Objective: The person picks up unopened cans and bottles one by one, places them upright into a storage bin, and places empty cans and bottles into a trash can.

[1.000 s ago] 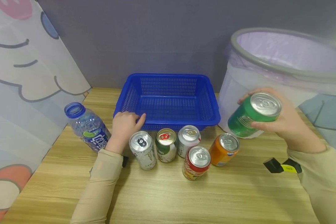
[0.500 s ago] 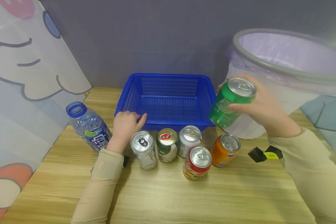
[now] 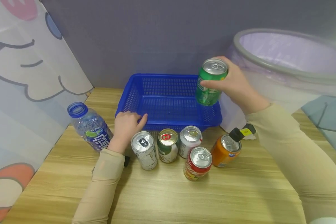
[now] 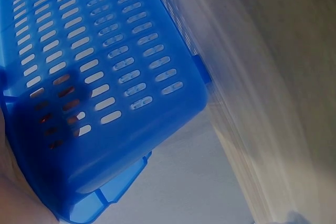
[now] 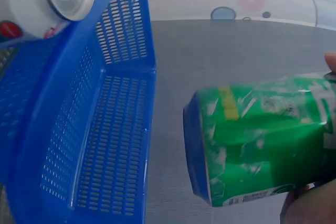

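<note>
My right hand point(image 3: 236, 85) grips a green soda can point(image 3: 208, 93) by its side, thumb across the front. The can is upright over the right end of the blue plastic basket point(image 3: 168, 123); the right wrist view shows the can's bottom point(image 5: 195, 150) in the air. With my left hand point(image 3: 126, 127) I hold the basket's front left corner, and the fingers go over the rim, partly seen through the slots. In front of the basket stand a white can point(image 3: 147, 157), a green-and-white can point(image 3: 168, 151), a silver-white can point(image 3: 189, 143), a red can point(image 3: 196, 171) and an orange Fanta can point(image 3: 222, 155).
A clear bottle with a blue label point(image 3: 93, 130) leans beside my left wrist. To the right stands a tall white bin point(image 3: 280, 90) with a purple liner and grey rim. A grey wall point(image 3: 145, 34) rises behind the basket on the wooden table point(image 3: 156, 202).
My right hand has carried the green can left and upward from in front of the bin to over the basket's right end. The left hand has stayed at the basket's corner.
</note>
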A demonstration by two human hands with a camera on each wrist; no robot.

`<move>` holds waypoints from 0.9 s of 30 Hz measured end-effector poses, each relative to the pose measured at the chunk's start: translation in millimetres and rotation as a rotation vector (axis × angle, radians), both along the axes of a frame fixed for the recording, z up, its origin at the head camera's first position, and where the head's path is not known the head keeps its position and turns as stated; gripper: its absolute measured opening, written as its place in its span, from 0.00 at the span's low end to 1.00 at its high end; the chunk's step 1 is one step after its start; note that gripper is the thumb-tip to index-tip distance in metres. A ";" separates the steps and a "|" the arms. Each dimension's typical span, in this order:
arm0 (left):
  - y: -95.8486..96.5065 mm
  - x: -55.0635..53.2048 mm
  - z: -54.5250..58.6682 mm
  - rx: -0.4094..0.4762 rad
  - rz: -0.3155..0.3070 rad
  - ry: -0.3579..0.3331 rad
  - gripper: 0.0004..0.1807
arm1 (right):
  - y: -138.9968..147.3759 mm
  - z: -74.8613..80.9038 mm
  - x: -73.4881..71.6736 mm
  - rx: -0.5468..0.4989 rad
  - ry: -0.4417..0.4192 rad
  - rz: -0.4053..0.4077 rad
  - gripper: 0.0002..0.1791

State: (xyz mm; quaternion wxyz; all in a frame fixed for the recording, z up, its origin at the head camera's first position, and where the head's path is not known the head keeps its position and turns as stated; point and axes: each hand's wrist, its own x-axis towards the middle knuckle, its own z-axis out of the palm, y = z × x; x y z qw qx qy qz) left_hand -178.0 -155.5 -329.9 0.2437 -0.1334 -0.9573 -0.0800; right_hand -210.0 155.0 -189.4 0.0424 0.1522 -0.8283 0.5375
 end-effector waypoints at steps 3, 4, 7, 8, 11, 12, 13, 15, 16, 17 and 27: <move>0.3 0.3 0.6 -0.001 0.003 -0.006 0.26 | -7.5 1.2 -12.6 0.005 -0.018 -0.021 0.34; 0.8 0.4 1.1 0.000 0.003 -0.011 0.26 | -9.8 1.3 -17.1 0.007 -0.032 -0.031 0.35; 3.4 0.1 2.0 -0.002 0.005 -0.026 0.26 | -15.7 0.5 -30.4 0.028 -0.075 -0.071 0.37; 4.5 -0.2 2.2 -0.001 0.002 -0.028 0.26 | -17.3 -0.6 -34.6 0.034 -0.091 -0.082 0.37; 6.8 -1.5 1.6 -0.004 -0.001 -0.028 0.26 | -22.8 -4.7 -45.9 0.048 -0.118 -0.105 0.38; 7.2 -1.9 1.3 -0.005 -0.001 -0.027 0.26 | -24.6 -6.2 -49.3 0.051 -0.121 -0.108 0.38; 7.5 -2.3 1.1 -0.008 0.000 -0.025 0.26 | -26.4 -7.6 -52.4 0.054 -0.122 -0.111 0.39; 7.8 -2.9 0.9 -0.010 0.005 -0.022 0.26 | -29.8 -9.9 -57.9 0.054 -0.117 -0.117 0.39; 7.8 -3.1 0.9 -0.010 0.007 -0.020 0.26 | -31.4 -10.8 -60.6 0.053 -0.117 -0.122 0.39; 7.6 -3.1 1.2 -0.010 0.010 -0.023 0.26 | -33.0 -11.6 -63.2 0.053 -0.118 -0.127 0.39; 4.3 0.7 4.3 0.000 0.017 -0.006 0.25 | -35.7 -25.2 -85.0 0.080 -0.170 -0.187 0.42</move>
